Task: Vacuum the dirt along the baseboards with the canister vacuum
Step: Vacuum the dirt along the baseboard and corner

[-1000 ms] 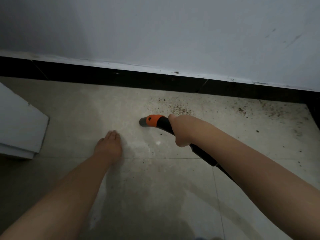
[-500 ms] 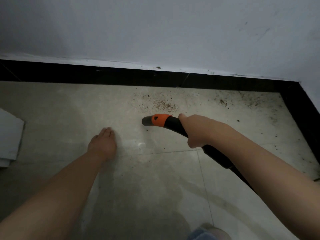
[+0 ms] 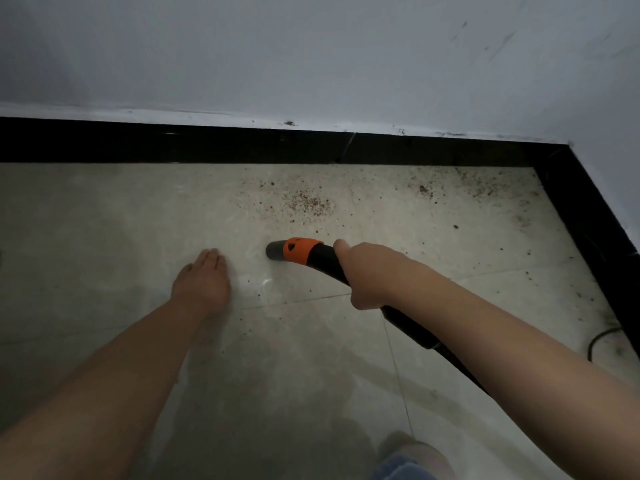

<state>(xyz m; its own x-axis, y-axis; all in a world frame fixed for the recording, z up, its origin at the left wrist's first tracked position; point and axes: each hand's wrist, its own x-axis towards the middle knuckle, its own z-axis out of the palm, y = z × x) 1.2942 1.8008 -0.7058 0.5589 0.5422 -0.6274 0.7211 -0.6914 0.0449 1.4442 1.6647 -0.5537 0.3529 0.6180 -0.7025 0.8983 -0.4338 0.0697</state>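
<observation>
though the light is dim, the scene reads clearly enough, largest thing first.

wall (image 3: 311, 50): pale, scuffed, filling the top of the frame.
floor (image 3: 104, 220): light tiles across the middle and bottom, with grout lines crossing near the centre.
baseboard (image 3: 173, 142): black strip under the wall, turning a corner at upper right and running down the right edge.
hose (image 3: 412, 327): black, running from lower right up to centre, partly hidden behind the right forearm; it looks light and flexible, likely to trail and tug a little as it moves.
right hand (image 3: 370, 275): wrapped around the black handle just behind the orange collar, fingers curled under it.
left hand (image 3: 204, 282): flat on the tile at centre left, fingers straight, holding nothing, seemingly bracing the body.
dirt (image 3: 308, 204): brown crumbs in a patch just above the nozzle, with more specks scattered toward the corner at upper right and along the right baseboard.
nozzle (image 3: 277, 251): grey open end with orange collar (image 3: 299, 250), at centre frame, low over the tile, near the crumb patch but short of it.
handling: the rigid curved handle looks the best place to hold, close to the collar for steering; the tube seems stiff there and soft further back.
cord (image 3: 602, 336): thin dark loop at the right edge.
</observation>
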